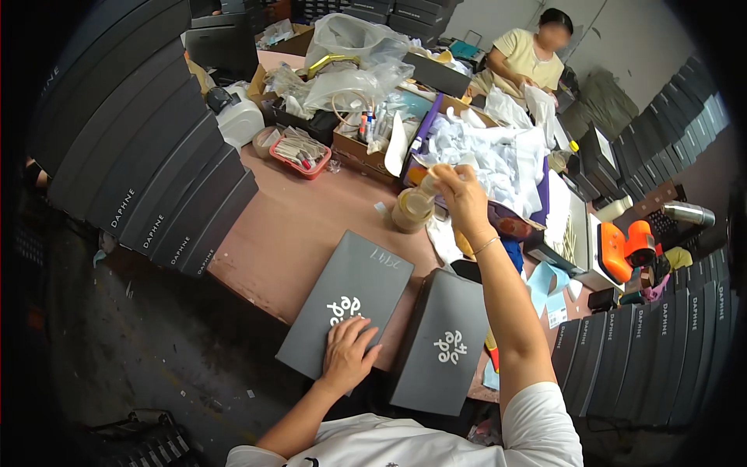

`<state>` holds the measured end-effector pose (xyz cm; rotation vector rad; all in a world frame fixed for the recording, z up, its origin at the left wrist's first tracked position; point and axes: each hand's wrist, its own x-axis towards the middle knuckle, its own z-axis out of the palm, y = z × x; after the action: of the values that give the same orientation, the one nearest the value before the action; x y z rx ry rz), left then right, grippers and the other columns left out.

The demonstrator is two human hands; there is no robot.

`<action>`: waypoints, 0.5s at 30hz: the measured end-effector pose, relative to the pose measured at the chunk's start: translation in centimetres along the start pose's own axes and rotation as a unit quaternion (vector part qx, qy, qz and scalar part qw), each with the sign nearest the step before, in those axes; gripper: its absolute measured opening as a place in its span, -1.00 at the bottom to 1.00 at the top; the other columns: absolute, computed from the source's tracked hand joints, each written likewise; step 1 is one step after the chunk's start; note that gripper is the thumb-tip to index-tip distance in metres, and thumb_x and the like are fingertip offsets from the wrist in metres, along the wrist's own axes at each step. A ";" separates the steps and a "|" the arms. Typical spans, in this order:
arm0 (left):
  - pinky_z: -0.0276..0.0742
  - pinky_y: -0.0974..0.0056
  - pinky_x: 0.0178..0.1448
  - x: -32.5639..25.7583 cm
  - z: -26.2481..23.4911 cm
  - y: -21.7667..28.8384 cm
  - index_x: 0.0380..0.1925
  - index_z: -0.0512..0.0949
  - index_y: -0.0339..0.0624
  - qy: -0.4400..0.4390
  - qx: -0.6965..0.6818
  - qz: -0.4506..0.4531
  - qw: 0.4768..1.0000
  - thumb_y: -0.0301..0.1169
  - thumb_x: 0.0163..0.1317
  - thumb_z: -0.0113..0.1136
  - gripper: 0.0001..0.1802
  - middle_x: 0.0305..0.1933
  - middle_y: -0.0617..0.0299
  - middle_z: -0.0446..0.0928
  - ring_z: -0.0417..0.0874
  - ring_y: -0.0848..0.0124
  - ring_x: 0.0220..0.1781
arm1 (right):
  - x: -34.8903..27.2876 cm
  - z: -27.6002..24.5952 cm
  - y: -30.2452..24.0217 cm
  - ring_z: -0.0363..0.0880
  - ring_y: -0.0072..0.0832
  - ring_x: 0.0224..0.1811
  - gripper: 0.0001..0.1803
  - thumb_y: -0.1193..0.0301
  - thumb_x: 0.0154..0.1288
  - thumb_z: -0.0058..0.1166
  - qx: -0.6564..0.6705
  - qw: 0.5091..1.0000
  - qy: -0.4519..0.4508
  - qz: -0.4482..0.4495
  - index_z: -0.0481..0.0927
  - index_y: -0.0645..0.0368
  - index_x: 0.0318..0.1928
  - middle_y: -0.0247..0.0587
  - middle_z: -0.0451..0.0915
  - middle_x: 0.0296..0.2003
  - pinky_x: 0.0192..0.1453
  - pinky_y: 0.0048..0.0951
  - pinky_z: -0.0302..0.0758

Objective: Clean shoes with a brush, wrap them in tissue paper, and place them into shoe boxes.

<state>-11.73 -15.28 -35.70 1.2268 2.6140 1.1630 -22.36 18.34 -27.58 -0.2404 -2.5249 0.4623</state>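
Observation:
My left hand (348, 356) lies open on the lid of a dark grey shoe box (354, 284), its fingers spread over the white lettering. A second dark grey box (440, 342) sits to its right, under my right forearm. Farther out, my right hand (461, 193) is raised with its fingers closed on something pale at the fingertips. Just below that is a tan, partly see-through round thing (412, 212) on the table; whether it is a jar or a roll of tape I cannot tell.
Tall stacks of dark shoe boxes (132, 156) stand on the left, with more boxes (646, 358) at the right. Behind my right hand, a carton of crumpled white paper (490, 152) sits beside a red tray (299, 152) and plastic bags (354, 47). Another person (533, 58) works across the table.

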 end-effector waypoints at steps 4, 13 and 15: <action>0.23 0.04 0.32 -0.1 -0.3 -0.1 -0.08 0.58 -0.18 -0.010 0.004 0.001 1.000 -0.31 0.11 0.32 -0.63 0.12 0.14 0.46 0.37 0.18 0.27 | -1.0 2.7 -1.1 0.59 -0.08 -0.16 -0.54 0.21 0.18 0.25 -0.039 0.999 -0.024 0.001 0.57 -0.17 0.13 -0.06 0.53 -0.11 -0.16 -0.18 0.53; 0.19 0.03 0.34 0.3 -0.4 -0.2 -0.08 0.58 -0.17 -0.013 0.016 0.006 1.000 -0.30 0.10 0.32 -0.63 0.13 0.13 0.45 0.37 0.19 0.27 | -2.8 3.3 2.5 0.55 -0.17 0.00 -0.49 0.45 0.15 0.26 0.093 0.982 0.166 0.011 0.51 0.14 0.16 -0.01 0.56 -0.06 0.06 -0.31 0.50; 0.19 0.03 0.35 0.1 -0.1 -0.2 -0.08 0.58 -0.17 -0.010 0.007 0.002 1.000 -0.30 0.10 0.32 -0.62 0.14 0.13 0.45 0.37 0.19 0.28 | -5.0 2.6 5.0 0.60 -0.44 -0.14 -0.56 0.47 0.33 0.15 0.354 0.871 0.278 0.198 0.45 0.32 0.18 -0.17 0.59 -0.08 -0.03 -0.38 0.59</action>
<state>-12.00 -15.32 -35.75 1.2396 2.6109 1.1309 -19.31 20.97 -33.93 -0.5159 -1.6040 1.2396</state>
